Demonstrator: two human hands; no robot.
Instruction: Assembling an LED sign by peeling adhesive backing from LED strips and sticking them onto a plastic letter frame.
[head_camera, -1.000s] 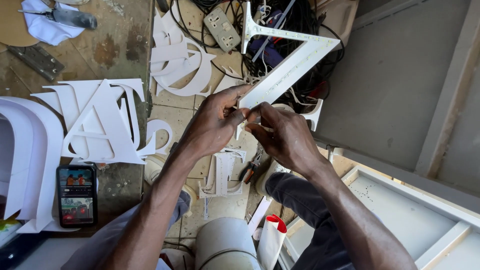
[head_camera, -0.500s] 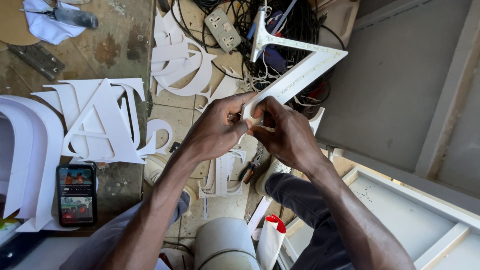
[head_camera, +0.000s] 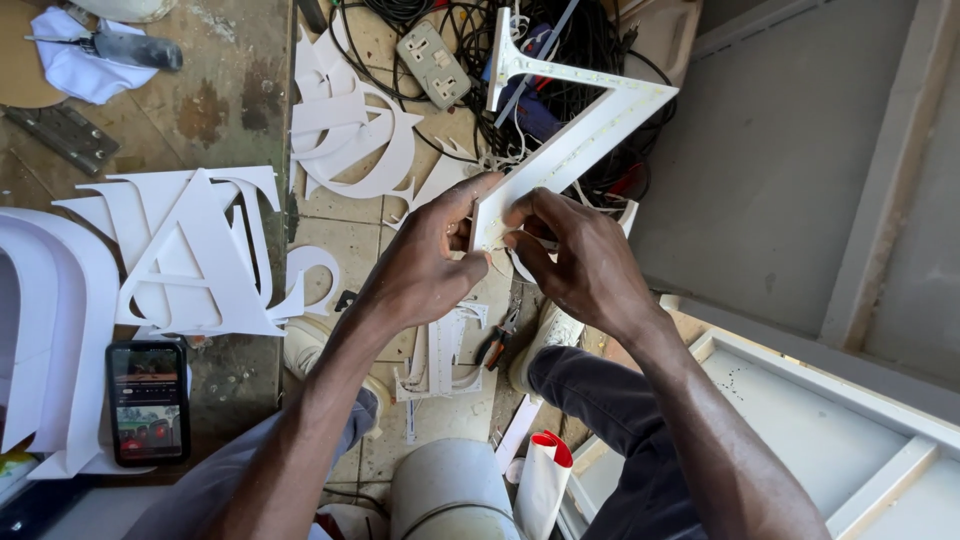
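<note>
Since the earlier frame, both hands have been shifted slightly, and the white angular letter shell (head_camera: 590, 120) has been tilted so that its upper bar now sits a little higher over the tangle of black cables (head_camera: 590, 40). Its lower end is held between the two hands, directly above the person's knees. The left hand (head_camera: 425, 270) is curled against the left edge of that end, with the index finger stretched up along the edge and the thumb pressed in from below. The right hand (head_camera: 585, 265) is closed from the other side, its fingertips pinched on the same end, so that the two hands are touching or nearly touching there. From the hands, the shell is extended up and to the right, away from the body; a row of small lights can be seen along its inner face. Flat white cut-out letters (head_camera: 190, 250) are laid on the worn table to the left, well apart from the hands, with a phone (head_camera: 148, 402) lying below them. Pliers (head_camera: 497, 343) are seen on the floor just under the hands.
</note>
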